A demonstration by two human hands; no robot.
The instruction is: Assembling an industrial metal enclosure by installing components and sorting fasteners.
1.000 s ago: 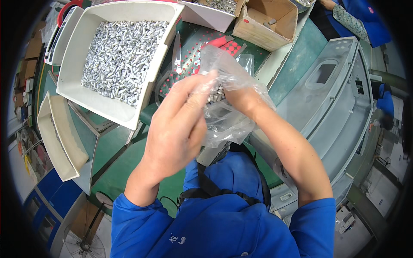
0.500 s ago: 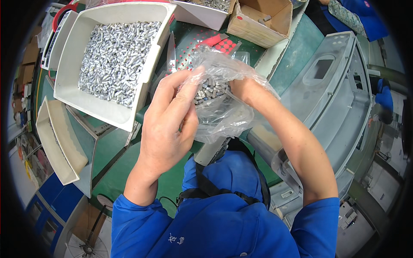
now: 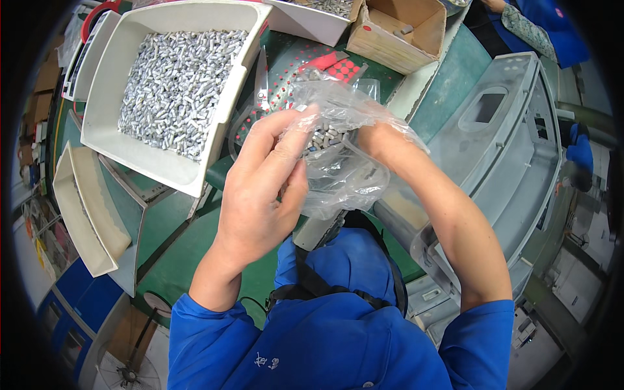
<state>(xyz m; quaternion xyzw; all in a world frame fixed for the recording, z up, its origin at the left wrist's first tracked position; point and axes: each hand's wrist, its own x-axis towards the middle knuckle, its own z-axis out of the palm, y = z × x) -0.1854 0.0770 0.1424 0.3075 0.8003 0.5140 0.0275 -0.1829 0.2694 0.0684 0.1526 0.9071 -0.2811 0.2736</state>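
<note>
A clear plastic bag (image 3: 351, 185) hangs between my hands with its mouth spread open, and small grey metal-looking cylinders (image 3: 326, 138) show inside. My left hand (image 3: 260, 185) is closed on the near-left edge of the bag, thumb and fingers pinching the film. From the right, my right hand (image 3: 377, 138) reaches into the bag's mouth; plastic folds and the wrist's angle hide its fingers. To the left stands a large white bin (image 3: 104, 84), holding a broad layer of similar small cylinders (image 3: 179, 94).
Red dots and a red dotted sheet (image 3: 342, 69) lie beyond the bag on the green table. A cardboard box (image 3: 390, 52) and a white box (image 3: 309, 23) stand at the back. A beige tray (image 3: 88, 214) sits left, a grey machine housing (image 3: 497, 169) right. Another person's sleeve (image 3: 530, 29) shows far right.
My left hand and the bag have shifted slightly right. The bag's mouth looks narrower, with fewer cylinders visible. My right hand stays inside it.
</note>
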